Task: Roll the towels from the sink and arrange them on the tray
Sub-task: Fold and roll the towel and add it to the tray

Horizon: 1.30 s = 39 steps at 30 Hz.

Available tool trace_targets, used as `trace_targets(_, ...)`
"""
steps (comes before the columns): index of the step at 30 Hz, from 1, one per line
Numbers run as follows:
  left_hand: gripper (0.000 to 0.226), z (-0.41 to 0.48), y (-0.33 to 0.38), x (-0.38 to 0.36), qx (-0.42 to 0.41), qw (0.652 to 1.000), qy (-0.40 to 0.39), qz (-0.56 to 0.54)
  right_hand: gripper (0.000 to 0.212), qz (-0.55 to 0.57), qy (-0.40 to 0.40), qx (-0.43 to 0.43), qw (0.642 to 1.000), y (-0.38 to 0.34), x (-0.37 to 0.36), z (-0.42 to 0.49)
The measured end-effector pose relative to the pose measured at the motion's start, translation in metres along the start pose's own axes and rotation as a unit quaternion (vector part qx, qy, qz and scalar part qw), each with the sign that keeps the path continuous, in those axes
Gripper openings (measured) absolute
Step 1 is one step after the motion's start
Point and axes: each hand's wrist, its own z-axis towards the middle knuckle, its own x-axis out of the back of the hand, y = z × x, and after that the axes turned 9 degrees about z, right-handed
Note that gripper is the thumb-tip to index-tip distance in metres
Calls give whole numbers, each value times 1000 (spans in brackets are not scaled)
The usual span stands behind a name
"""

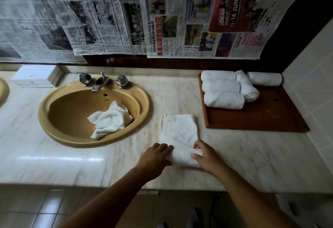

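White towel (pixel 178 130), lower centre, is gripped at both rolled ends by curled fingers (pixel 167 147) of left hand (pixel 155 155) and right hand (pixel 205 156); even tension is advised.

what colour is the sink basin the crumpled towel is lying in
Mustard yellow-brown, a tan ochre glaze. The sink shows clearly in the head view, holding the white crumpled towel.
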Motion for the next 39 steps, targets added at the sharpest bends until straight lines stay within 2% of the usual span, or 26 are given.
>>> trace_targets(3, 57, 10, -5, 9, -4, 999, -39, -14, 17, -53, 124, 113, 984, 7, -12, -13)
trace_targets(5, 52, 16, -6, 13, -7, 998, -58, -37, 14, -130, 151, 184, 962, 10, -17, -23)
trace_targets(6, 50, 19, -8, 13, -4, 996, -71, -48, 21, -150, 145, 199, 958, 12, -18, -28)
trace_targets(10, 46, 27, -12, 12, 39, 984, -135, -110, 60, -199, 91, 163, 962, 22, -16, -34)
trace_targets(13, 47, 26, -6, 15, 40, 991, -111, -62, 58, -208, 74, 157, 963, 19, -10, -28)
trace_targets(16, 48, 15, 8, 22, 47, 999, -21, -9, 53, -177, 53, 140, 973, 6, -1, -21)
trace_targets(19, 43, -2, 22, 19, 11, 998, 67, -6, 48, -151, 5, 86, 985, -7, 11, -12)
trace_targets(21, 57, -13, 28, 12, 11, 997, 71, -8, 45, -130, -37, 41, 990, -14, 18, -7)
trace_targets(24, 77, -19, 28, -1, 20, 999, 42, 14, 42, -109, -83, -13, 991, -20, 21, 0)
trace_targets(27, 62, -7, 21, -1, 22, 1000, 22, 7, 40, -67, -62, -37, 995, -17, 15, 1)
trace_targets(31, 50, 17, 16, 13, 38, 997, -43, -44, 41, -71, 72, 78, 992, -2, 3, -13)
trace_targets(35, 46, 40, 3, 26, 37, 988, -126, -81, 66, -107, 42, 93, 989, 15, -9, -25)
trace_targets(38, 44, 52, -1, 33, 42, 972, -205, -106, 58, -73, 37, 84, 993, 17, -6, -22)
trace_targets(39, 43, 52, -1, 34, 42, 972, -208, -99, 56, -57, 26, 70, 996, 14, -2, -21)
